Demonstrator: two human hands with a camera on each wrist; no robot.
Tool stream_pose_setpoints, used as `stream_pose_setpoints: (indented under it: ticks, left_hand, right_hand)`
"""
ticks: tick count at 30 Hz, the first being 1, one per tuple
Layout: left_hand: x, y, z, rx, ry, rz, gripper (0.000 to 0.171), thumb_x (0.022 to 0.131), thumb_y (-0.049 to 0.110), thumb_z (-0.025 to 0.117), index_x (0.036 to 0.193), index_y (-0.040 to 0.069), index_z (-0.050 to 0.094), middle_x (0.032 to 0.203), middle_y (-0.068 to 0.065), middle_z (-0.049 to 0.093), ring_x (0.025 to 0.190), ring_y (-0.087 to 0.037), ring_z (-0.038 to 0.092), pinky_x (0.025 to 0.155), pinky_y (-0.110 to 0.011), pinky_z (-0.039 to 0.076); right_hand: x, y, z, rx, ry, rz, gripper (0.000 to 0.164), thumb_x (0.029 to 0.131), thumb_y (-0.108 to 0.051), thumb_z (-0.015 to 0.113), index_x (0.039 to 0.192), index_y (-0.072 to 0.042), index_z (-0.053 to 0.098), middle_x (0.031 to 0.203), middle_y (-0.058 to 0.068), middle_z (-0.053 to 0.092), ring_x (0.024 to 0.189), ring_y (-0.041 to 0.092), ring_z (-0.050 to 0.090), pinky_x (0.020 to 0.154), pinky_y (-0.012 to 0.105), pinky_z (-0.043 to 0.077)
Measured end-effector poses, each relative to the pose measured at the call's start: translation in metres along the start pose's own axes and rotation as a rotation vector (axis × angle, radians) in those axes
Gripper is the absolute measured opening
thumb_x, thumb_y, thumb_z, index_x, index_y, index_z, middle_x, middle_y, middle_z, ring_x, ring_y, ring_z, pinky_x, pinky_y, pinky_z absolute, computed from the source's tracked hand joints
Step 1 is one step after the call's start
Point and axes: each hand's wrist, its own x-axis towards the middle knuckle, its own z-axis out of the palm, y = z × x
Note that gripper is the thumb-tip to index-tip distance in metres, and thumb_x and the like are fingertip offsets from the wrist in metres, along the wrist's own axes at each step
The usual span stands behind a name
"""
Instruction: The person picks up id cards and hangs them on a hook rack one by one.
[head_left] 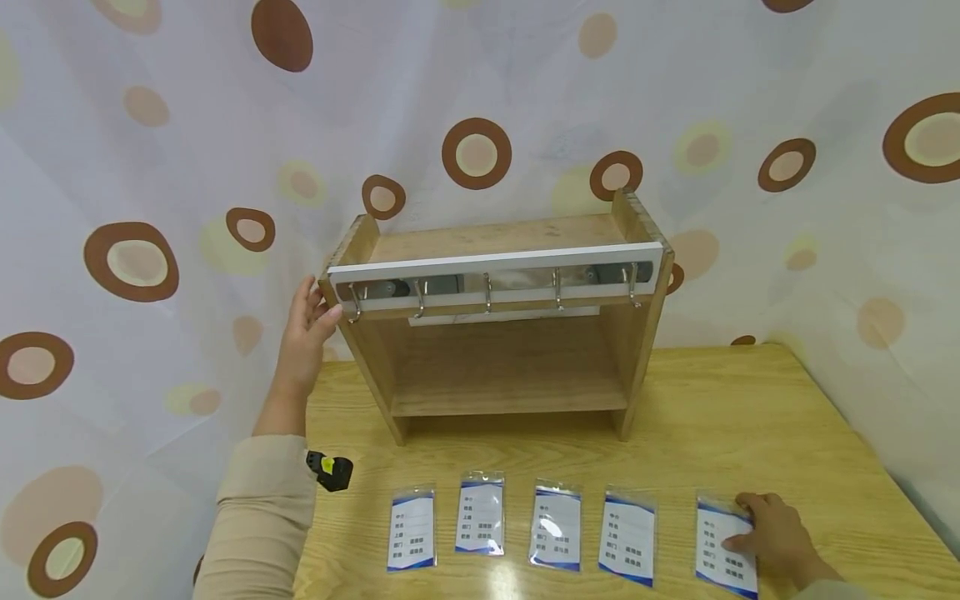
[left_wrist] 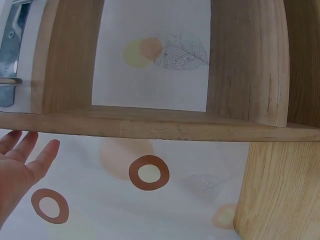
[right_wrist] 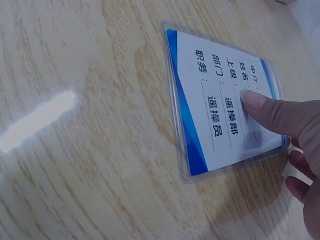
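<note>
My left hand (head_left: 303, 329) is raised at the upper left corner of a small wooden shelf (head_left: 510, 367). In the left wrist view its fingertips (left_wrist: 49, 150) touch the edge of the shelf's side board, fingers nearly straight. My right hand (head_left: 776, 533) is at the rightmost name badge (head_left: 720, 546), a clear plastic sleeve with a white and blue card. The right thumb (right_wrist: 260, 102) lies over the badge face, and the other fingers curl at its edge, pinching it. A rail (head_left: 465, 287) with several metal hooks crosses the shelf's upper front.
Several more badges lie in a row before the shelf: a far-left badge (head_left: 412, 530), a second badge (head_left: 480, 514), a middle badge (head_left: 555, 542) and a fourth badge (head_left: 628, 537). The wooden table (head_left: 750, 417) meets a patterned cloth (head_left: 525, 83) behind.
</note>
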Motion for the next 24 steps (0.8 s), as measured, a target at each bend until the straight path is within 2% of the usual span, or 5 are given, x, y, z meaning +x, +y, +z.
stream_pose_setpoints:
  ticks: [4,11,14,21,24]
  left_hand:
    - [0.003,0.002,0.0,-0.031,0.009,0.001,0.066,0.087,0.019,0.044,0.138,0.009,0.004,0.139,-0.017,0.013,0.125,-0.025,0.019,0.097,-0.044,0.019]
    - [0.006,0.003,-0.001,0.01,0.007,0.031,0.06,0.088,0.022,0.042,0.138,0.007,0.011,0.138,-0.016,0.019,0.122,-0.027,0.024,0.094,-0.047,0.022]
    - [0.007,0.003,-0.001,0.012,0.0,0.04,0.057,0.089,0.022,0.041,0.137,0.006,0.014,0.137,-0.015,0.021,0.121,-0.027,0.024,0.092,-0.049,0.023]
    - [0.011,0.006,0.0,0.032,0.014,0.029,0.055,0.09,0.026,0.039,0.137,0.009,0.017,0.137,-0.014,0.023,0.12,-0.028,0.026,0.091,-0.051,0.023]
    - [0.013,0.006,0.002,0.013,0.018,0.031,0.054,0.09,0.026,0.039,0.137,0.009,0.019,0.136,-0.015,0.025,0.12,-0.028,0.026,0.091,-0.053,0.022]
  right_hand:
    - [-0.001,-0.003,0.0,-0.005,0.001,0.029,0.084,0.05,-0.047,0.073,0.106,0.009,0.047,0.097,0.031,0.043,0.085,0.047,0.041,0.068,0.056,0.034]
    - [-0.002,-0.006,0.0,0.011,-0.006,0.069,0.081,0.048,-0.048,0.074,0.102,0.005,0.046,0.095,0.03,0.042,0.085,0.047,0.04,0.064,0.053,0.034]
    - [-0.003,-0.006,0.001,0.023,0.002,0.077,0.082,0.047,-0.047,0.075,0.102,0.005,0.044,0.095,0.03,0.042,0.085,0.047,0.04,0.064,0.053,0.034]
    - [-0.001,-0.003,-0.001,0.02,0.021,0.086,0.083,0.045,-0.047,0.077,0.097,0.008,0.044,0.085,0.019,0.05,0.075,0.033,0.046,0.06,0.045,0.036]
    - [-0.003,-0.002,-0.002,0.033,0.034,0.067,0.083,0.045,-0.046,0.077,0.098,0.009,0.044,0.086,0.019,0.048,0.076,0.034,0.045,0.062,0.046,0.036]
